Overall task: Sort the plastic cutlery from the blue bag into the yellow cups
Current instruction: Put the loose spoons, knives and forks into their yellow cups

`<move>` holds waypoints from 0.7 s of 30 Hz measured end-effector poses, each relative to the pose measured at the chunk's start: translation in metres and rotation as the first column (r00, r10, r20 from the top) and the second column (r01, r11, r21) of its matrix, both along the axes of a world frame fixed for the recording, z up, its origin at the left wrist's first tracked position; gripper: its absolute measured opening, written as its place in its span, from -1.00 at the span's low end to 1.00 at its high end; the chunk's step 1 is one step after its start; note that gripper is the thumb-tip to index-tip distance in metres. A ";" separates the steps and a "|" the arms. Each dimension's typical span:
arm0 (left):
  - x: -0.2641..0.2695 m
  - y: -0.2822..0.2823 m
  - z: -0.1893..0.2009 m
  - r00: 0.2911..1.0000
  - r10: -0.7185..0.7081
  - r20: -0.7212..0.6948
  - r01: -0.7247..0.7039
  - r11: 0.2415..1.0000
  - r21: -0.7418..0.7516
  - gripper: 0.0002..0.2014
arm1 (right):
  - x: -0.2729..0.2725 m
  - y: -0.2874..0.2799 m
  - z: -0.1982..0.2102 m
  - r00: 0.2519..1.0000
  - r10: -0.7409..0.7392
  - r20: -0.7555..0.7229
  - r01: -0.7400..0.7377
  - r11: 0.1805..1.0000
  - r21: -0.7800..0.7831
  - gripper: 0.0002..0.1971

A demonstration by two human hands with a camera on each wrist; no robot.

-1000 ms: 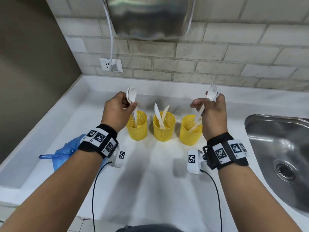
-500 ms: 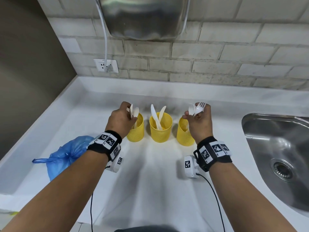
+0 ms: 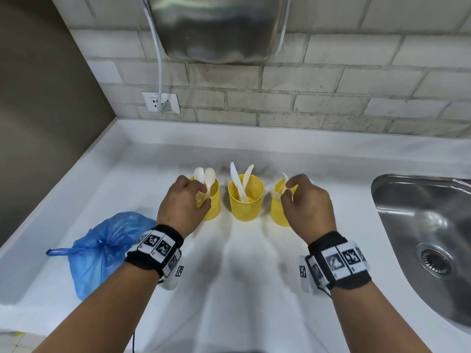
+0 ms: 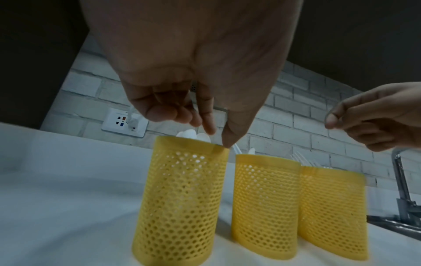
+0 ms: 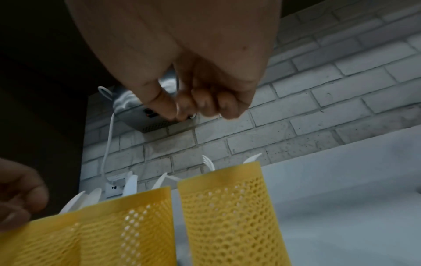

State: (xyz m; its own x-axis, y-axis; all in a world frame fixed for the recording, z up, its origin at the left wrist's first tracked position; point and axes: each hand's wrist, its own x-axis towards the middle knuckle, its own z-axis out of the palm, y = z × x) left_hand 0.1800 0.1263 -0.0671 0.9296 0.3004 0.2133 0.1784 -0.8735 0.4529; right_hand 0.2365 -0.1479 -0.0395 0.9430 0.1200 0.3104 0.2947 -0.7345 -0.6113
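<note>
Three yellow mesh cups stand in a row on the white counter. The left cup [image 3: 213, 207] [image 4: 182, 198] holds two white spoons [image 3: 209, 177]. My left hand [image 3: 204, 197] [image 4: 218, 138] hovers over its near rim with loose fingers, holding nothing, the thumb tip at the rim. The middle cup [image 3: 246, 207] holds two knives [image 3: 235, 179]. Forks [image 3: 274, 194] [image 5: 208, 162] stand in the right cup [image 3: 277, 215] [image 5: 232, 216]. My right hand [image 3: 286, 192] [image 5: 180, 111] hangs above them, fingers curled against the thumb, with nothing seen in it. The blue bag [image 3: 102, 250] lies crumpled at the left.
A steel sink [image 3: 420, 225] is set into the counter at the right, its tap [image 4: 401, 180] behind it. A wall socket [image 3: 160, 101] with a plugged cable and a steel hand dryer [image 3: 219, 26] hang on the brick wall behind the cups.
Both hands came down to the cups. The spoons left my left hand and stand in the left cup. The forks left my right hand and stand in the right cup.
</note>
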 end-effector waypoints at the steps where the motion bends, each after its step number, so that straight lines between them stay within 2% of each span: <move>1: -0.001 0.001 -0.003 1.000 -0.002 -0.012 0.002 1.000 0.007 -0.73 | -0.003 -0.001 -0.004 0.995 -0.008 -0.100 -0.002 0.995 -0.102 -0.81; 4: 0.003 0.004 -0.005 0.999 -0.031 0.010 0.031 0.999 0.009 -0.85 | -0.003 -0.001 -0.011 0.966 -0.048 -0.253 -0.034 0.950 -0.312 -0.72; 8: 0.010 0.007 -0.006 0.997 -0.069 0.022 0.069 0.998 0.014 -0.93 | 0.004 0.002 -0.017 0.971 -0.058 -0.232 -0.038 0.921 -0.389 -0.79; 15: 0.013 0.010 -0.008 0.998 -0.058 0.011 0.058 0.998 -0.028 -0.92 | 0.006 0.002 -0.019 0.965 -0.056 -0.258 -0.051 0.920 -0.390 -0.79; 21: 0.021 0.005 0.019 0.991 -0.057 0.118 0.067 0.994 -0.082 -0.77 | 0.018 0.005 -0.001 0.986 -0.021 -0.164 -0.016 0.975 -0.220 -0.78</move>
State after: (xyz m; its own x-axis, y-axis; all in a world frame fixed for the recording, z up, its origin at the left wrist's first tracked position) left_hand 0.2006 0.1318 -0.0483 0.9177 0.2647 0.2962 0.0671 -0.8382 0.5412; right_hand 0.2549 -0.1431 -0.0402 0.9793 0.1652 0.1171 0.2013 -0.8566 -0.4751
